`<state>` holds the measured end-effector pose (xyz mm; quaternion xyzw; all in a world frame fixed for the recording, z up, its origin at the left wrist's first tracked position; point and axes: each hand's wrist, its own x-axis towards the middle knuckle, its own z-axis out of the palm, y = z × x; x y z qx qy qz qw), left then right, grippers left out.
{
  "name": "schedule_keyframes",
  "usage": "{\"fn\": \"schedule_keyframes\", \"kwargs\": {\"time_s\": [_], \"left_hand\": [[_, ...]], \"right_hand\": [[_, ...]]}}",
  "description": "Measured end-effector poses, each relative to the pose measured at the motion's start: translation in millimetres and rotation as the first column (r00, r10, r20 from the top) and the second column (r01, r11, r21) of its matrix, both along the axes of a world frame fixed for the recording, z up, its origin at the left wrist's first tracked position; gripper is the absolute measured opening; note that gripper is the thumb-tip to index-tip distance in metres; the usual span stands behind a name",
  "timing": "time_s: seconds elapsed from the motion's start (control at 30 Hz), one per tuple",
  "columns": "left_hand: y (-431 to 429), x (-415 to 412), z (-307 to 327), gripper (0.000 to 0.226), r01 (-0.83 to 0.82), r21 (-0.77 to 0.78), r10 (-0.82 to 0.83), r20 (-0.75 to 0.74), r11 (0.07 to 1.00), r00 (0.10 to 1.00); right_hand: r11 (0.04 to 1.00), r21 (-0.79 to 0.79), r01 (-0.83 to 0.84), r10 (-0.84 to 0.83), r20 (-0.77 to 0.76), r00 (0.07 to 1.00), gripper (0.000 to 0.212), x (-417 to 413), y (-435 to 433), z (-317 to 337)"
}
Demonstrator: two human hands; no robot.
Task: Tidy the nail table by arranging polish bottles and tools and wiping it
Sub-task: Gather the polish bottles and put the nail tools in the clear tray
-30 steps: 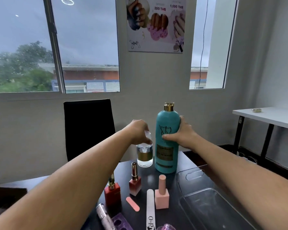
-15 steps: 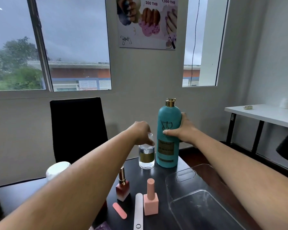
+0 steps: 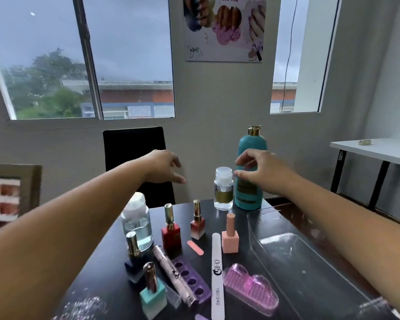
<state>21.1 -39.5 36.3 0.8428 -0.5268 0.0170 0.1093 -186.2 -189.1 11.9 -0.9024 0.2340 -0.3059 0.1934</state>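
Head view: both my hands are up over the far end of the black table (image 3: 236, 218), empty. Left hand (image 3: 164, 166) hovers in front of the black chair (image 3: 134, 162), fingers loosely spread and curled down, touching nothing. Right hand (image 3: 261, 170) is in front of the tall teal bottle (image 3: 249, 144), fingers spread apart with a clear gap between thumb and index; I can't tell if any fingertip brushes the bottle. Small clear bottle with white cap (image 3: 223, 191) stands upright just left of the teal one, at the table's far edge. Nearer me: red polish (image 3: 170, 229), a red-to-white polish (image 3: 197, 224), pink polish (image 3: 230, 236), all upright. Clear pump dispenser (image 3: 138, 221) to their left, dark blue polish (image 3: 134, 257) and mint polish (image 3: 153, 294) closer still. Long white nail file (image 3: 217, 273) lies lengthwise, small pink file (image 3: 195, 247) beside it, purple toe separator (image 3: 191, 278) and pink brush (image 3: 251, 289) on either side. Clear plastic tray (image 3: 314, 273) sits on the right. Glitter-like specks near left corner.
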Motion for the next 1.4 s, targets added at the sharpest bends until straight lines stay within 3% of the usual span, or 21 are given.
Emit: {"fn": "schedule_keyframes", "kwargs": {"time_s": [0.13, 0.27, 0.37, 0.47, 0.6, 0.73, 0.9, 1.2, 1.4], "left_hand": [[47.0, 11.2, -4.8, 0.058, -0.071, 0.089, 0.074, -0.028, 0.993, 0.997], [75.5, 19.4, -11.4, 0.059, -0.104, 0.200, 0.110, -0.016, 0.974, 0.994], [84.4, 21.1, -20.5, 0.059, -0.112, 0.208, 0.112, 0.011, 0.972, 0.994], [88.3, 21.8, -30.4, 0.058, -0.112, 0.140, 0.119, -0.043, 0.984, 0.992], [81.2, 24.4, -39.1, 0.057, -0.121, 0.070, 0.119, 0.033, 0.990, 0.992], [61.9, 18.9, -29.3, 0.059, -0.112, -0.054, 0.113, 0.017, 0.992, 0.993], [14.2, 2.0, -12.9, 0.057, -0.024, -0.156, 0.032, 0.049, 0.987, 0.998], [-69.3, -44.4, -28.4, 0.059, 0.176, -0.075, -0.172, 0.061, 0.981, 0.983], [-91.9, -55.1, -46.0, 0.059, 0.213, -0.057, -0.211, 0.038, 0.975, 0.977]], "right_hand": [[0.981, 0.058, -0.183, 0.192, -0.298, 0.935, 0.024, 9.6, 36.9, -2.6], [0.985, 0.007, -0.170, 0.147, -0.534, 0.833, 0.026, 13.2, 52.7, -7.5], [0.989, -0.026, -0.143, 0.097, -0.621, 0.778, 0.029, 9.8, 58.8, -10.7], [0.992, -0.022, -0.123, 0.085, -0.602, 0.794, 0.026, 7.4, 61.9, -14.5], [0.993, -0.026, -0.116, 0.083, -0.549, 0.832, 0.021, 7.0, 57.8, -16.9], [0.997, -0.017, -0.075, 0.057, -0.489, 0.870, 0.019, 5.3, 38.7, -6.8], [1.000, -0.022, -0.015, 0.003, -0.451, 0.893, 0.015, -6.1, 2.7, 1.2], [0.995, -0.029, 0.099, -0.101, -0.488, 0.867, 0.016, -23.6, -43.3, -10.9], [0.992, -0.034, 0.122, -0.122, -0.498, 0.858, 0.015, -22.9, -56.5, -25.1]]}}
